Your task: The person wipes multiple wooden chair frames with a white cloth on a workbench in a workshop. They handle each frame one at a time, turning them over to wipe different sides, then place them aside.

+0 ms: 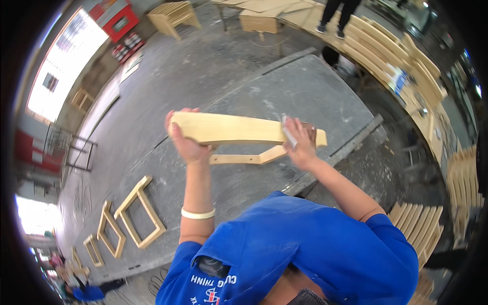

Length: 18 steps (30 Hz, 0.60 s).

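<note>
Head view: our left hand (184,145) grips one end of a curved wooden piece (229,129) held above the grey bench (315,91); our right hand (301,147) pinches a sandpaper pad (288,131) against the other end.

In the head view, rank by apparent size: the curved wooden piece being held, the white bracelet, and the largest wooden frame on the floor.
1. Curved wooden piece, though nearness to the camera enlarges it.
2. Largest wooden frame.
3. White bracelet.

Pale curved wooden chair part (229,128), held up level
</note>
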Each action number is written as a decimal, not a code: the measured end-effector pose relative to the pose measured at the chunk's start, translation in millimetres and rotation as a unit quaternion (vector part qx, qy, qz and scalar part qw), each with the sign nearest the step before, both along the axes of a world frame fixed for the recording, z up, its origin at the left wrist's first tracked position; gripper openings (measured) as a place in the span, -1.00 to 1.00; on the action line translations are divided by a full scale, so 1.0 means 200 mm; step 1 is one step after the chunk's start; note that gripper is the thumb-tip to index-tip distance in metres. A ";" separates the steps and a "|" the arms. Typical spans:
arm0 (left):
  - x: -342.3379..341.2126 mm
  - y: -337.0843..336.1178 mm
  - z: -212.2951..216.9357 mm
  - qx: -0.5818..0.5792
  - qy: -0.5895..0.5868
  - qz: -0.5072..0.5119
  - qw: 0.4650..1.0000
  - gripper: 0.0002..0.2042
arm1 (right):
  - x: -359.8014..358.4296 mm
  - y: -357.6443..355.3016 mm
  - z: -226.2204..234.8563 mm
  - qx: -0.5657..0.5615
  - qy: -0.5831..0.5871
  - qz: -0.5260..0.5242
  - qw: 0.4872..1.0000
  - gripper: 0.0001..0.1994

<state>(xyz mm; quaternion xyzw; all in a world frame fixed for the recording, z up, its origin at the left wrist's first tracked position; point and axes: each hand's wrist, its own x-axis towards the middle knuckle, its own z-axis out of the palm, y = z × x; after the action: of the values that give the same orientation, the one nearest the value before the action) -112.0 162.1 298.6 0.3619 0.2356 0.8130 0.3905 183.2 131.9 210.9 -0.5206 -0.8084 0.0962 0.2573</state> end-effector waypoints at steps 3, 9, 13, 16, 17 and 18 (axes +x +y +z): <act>0.11 -0.02 0.06 0.069 -0.026 -0.112 0.991 -0.52 | -0.37 -0.06 0.30 0.082 0.006 0.150 0.985 -0.39; 0.28 -0.10 0.11 -0.110 -0.275 -0.175 0.939 -0.39 | -0.63 0.01 0.71 0.183 -0.007 0.266 0.947 -0.38; 0.22 -0.11 0.09 0.025 -0.034 -0.188 0.981 -0.41 | -0.49 -0.16 0.61 0.286 0.017 0.215 0.934 -0.56; 0.20 -0.12 0.10 0.016 -0.058 -0.178 0.982 -0.45 | -0.46 -0.22 0.57 0.304 -0.019 0.189 0.933 -0.58; 0.21 -0.12 0.11 0.012 -0.056 -0.171 0.984 -0.46 | -0.48 -0.21 0.58 0.266 -0.023 0.210 0.940 -0.58; 0.23 -0.12 0.12 0.008 -0.048 -0.177 0.983 -0.47 | -0.52 -0.16 0.61 0.264 0.014 0.222 0.939 -0.58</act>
<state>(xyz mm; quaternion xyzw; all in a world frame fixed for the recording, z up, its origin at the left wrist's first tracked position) -66.5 138.2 323.0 0.3615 0.1419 0.7494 0.5362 80.1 99.0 333.0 -0.2402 -0.8959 -0.0586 0.3690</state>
